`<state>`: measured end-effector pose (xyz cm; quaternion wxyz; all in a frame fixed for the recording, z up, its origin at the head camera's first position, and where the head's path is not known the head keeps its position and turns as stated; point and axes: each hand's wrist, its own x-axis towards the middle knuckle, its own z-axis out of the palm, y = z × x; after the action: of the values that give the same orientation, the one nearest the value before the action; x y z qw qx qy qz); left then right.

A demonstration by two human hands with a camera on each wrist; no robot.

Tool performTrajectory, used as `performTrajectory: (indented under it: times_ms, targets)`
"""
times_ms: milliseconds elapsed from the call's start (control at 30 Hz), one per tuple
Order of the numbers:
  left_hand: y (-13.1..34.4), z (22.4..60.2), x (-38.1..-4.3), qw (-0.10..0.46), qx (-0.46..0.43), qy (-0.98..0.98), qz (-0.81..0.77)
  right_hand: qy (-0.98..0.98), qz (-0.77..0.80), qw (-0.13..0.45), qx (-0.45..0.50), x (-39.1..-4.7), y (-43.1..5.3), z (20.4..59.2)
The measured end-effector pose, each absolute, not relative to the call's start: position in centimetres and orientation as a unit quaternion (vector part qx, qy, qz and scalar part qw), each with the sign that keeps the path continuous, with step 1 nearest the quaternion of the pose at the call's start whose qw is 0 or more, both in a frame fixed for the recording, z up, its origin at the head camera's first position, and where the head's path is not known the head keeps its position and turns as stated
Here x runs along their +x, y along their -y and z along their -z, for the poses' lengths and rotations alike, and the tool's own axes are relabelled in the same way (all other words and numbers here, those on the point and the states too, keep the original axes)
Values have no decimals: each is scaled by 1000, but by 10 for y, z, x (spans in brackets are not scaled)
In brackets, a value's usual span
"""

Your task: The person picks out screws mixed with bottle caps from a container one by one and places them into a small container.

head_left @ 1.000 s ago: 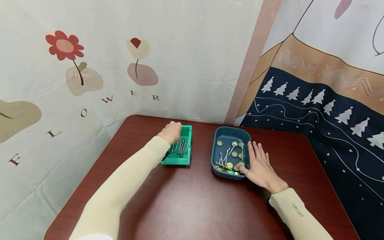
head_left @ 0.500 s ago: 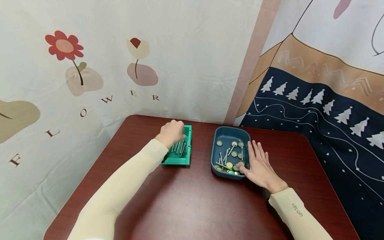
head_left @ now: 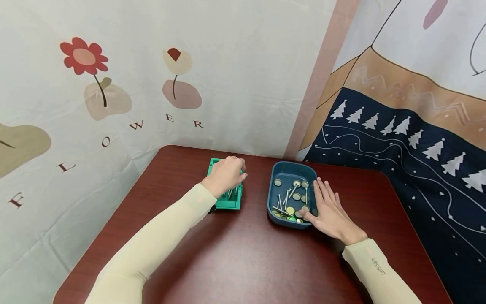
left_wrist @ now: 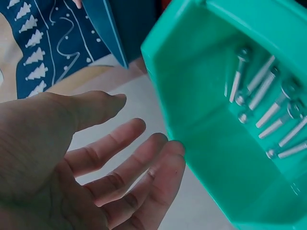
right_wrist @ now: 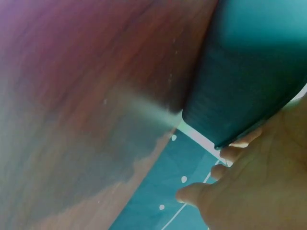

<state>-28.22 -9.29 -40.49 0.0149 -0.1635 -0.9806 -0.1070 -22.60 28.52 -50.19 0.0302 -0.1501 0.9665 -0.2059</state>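
Observation:
My left hand (head_left: 224, 176) hovers over the green bin (head_left: 226, 206), partly covering it in the head view. In the left wrist view nothing sits between the thumb and the loosely bent fingers. Several metal bolts (left_wrist: 271, 115) lie inside the bin. My right hand (head_left: 336, 217), its fingers stretched, rests on the right rim of the blue tray (head_left: 288, 166), the thumb reaching over the edge. Inside the tray are several silvery bolts (head_left: 285, 198) and several round flat discs (head_left: 290, 210), mostly gold-rimmed; one looks green.
Both containers stand on a dark red-brown table (head_left: 247, 253), a short gap apart. A printed cloth backdrop (head_left: 243, 84) hangs directly behind the table's far edge and along the right.
My left hand has moved right across the green bin, hiding more of its bolts, and its fingers have loosened. The right hand stays at the tray's rim.

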Motion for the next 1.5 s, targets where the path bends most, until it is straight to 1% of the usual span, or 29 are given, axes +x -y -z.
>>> performTrajectory:
  times_ms: [267,600,1033,1267,1500]
  targets:
    - [73,407,-273,38,-201,972,114,-967,188,18,-168,-227,-292,505]
    - [45,410,-270,62,-245,965,72,-966,193,14,-169,-228,-292,507]
    - [9,414,-266,73,-305,950,3,-967,194,20,-165,-229,-292,507]
    - [-10,418,-266,61,-325,943,-21,-967,193,9,-168,-228,-291,506]
    - [-30,420,-270,28,-335,940,-60,-967,190,11,-170,-228,-292,505]
